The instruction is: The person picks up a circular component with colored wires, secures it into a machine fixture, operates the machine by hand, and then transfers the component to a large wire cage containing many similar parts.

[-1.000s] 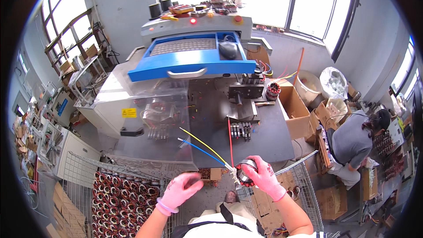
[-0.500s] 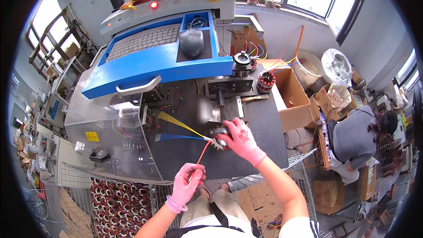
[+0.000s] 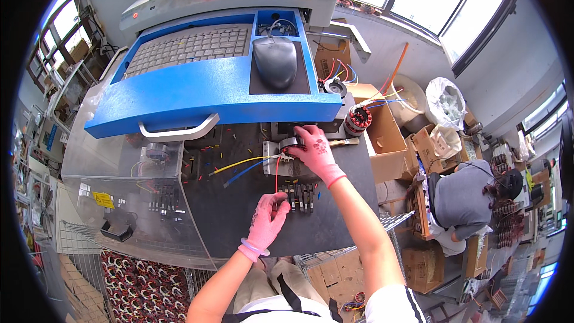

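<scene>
My right hand [image 3: 317,154], in a pink glove, grips a round motor stator [image 3: 289,143] from its right side, at a metal fixture below the blue drawer. From the stator a yellow wire [image 3: 239,165] and a blue wire [image 3: 242,174] stretch left over the dark work surface. Its red wire [image 3: 277,175] runs toward me. My left hand [image 3: 266,221], gloved in pink too, pinches the red wire near its lower end. Just right of those fingers stands a row of dark metal blocks [image 3: 299,197]. My right fingertips and part of the stator are hidden.
Overhead, a blue drawer [image 3: 197,93] carries a keyboard [image 3: 188,49] and a mouse [image 3: 275,63]. A clear guard [image 3: 137,197] stands left. Another stator [image 3: 359,118] sits beside a cardboard box [image 3: 388,158]. A co-worker [image 3: 463,194] bends at the far right. Small coloured scraps dot the surface.
My right hand has carried the stator away from me to the fixture. My left hand has followed with the red wire, moving up and right. The head view has shifted closer to the machine.
</scene>
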Motion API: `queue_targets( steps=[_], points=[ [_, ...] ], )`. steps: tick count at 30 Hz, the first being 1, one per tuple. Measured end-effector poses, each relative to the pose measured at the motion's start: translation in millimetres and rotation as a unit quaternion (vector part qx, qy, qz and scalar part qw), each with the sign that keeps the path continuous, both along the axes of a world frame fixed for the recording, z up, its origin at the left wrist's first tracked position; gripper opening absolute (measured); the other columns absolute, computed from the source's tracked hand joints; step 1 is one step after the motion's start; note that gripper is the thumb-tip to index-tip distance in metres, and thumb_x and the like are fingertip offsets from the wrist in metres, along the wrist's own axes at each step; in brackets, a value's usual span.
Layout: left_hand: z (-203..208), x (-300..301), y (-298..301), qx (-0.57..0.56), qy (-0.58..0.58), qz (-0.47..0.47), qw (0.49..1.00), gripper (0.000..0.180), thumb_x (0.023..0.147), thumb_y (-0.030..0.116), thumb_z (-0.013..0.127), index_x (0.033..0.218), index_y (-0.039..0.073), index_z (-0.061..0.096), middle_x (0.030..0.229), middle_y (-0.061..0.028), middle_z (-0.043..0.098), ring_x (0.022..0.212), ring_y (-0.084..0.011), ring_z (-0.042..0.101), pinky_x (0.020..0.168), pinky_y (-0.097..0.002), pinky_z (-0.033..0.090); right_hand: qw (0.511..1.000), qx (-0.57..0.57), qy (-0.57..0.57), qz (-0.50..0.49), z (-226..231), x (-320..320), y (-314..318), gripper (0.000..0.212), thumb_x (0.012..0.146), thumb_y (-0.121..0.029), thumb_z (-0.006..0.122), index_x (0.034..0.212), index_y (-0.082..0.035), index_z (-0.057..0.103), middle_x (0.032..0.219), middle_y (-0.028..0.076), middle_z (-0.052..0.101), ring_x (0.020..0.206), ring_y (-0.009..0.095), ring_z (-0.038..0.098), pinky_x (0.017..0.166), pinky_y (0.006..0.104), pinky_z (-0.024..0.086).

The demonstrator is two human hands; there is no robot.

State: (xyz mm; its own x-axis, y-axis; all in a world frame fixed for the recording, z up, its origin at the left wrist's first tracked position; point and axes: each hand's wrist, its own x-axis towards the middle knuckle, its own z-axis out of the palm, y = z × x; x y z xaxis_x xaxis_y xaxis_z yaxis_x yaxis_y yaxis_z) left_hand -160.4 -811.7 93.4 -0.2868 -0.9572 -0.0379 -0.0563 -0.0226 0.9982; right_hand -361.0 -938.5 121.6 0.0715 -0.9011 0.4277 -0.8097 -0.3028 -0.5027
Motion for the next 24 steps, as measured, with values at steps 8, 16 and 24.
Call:
queue_targets(
  steps=[8, 16, 24],
  points=[
    [30.0, -1.2, -2.1, -0.098, -0.144, -0.043, 0.984, 0.026, 0.09, 0.018, 0.064, 0.11, 0.003, 0.061, 0.097, -0.0075, 0.056, 0.076, -0.0164, 0.061, 0.067, -0.0281, 0.05, 0.755, 0.479, -0.437, 0.099, -24.8, 29.4, 62.6, 0.035, 0.088, -0.034, 0.066, 0.097, 0.0, 0.07, 0.079, -0.001, 0.064, 0.074, 0.007, 0.054, 0.067, 0.0266, 0.046],
    [-13.6, -11.0, 38.1, -0.212, -0.425, -0.079, 0.876, 0.054, 0.086, 0.031, 0.062, 0.135, 0.012, 0.047, 0.099, -0.0095, 0.055, 0.08, -0.0271, 0.062, 0.069, -0.0423, 0.052, 0.94, 0.311, -0.138, 0.03, 9.0, 9.3, 59.4, 0.023, 0.085, -0.026, 0.065, 0.092, -0.004, 0.068, 0.077, 0.013, 0.066, 0.069, 0.025, 0.064, 0.066, 0.0361, 0.049],
    [-50.0, -24.8, 43.0, -0.278, -0.616, -0.136, 0.724, 0.061, 0.087, 0.032, 0.056, 0.14, 0.007, 0.041, 0.093, -0.0045, 0.052, 0.08, -0.0185, 0.056, 0.061, -0.0361, 0.048, 0.965, 0.235, -0.086, 0.076, -6.3, 10.3, 57.9, 0.02, 0.084, -0.024, 0.065, 0.091, -0.005, 0.066, 0.083, 0.014, 0.065, 0.079, 0.031, 0.064, 0.071, 0.0402, 0.05]
  ],
)
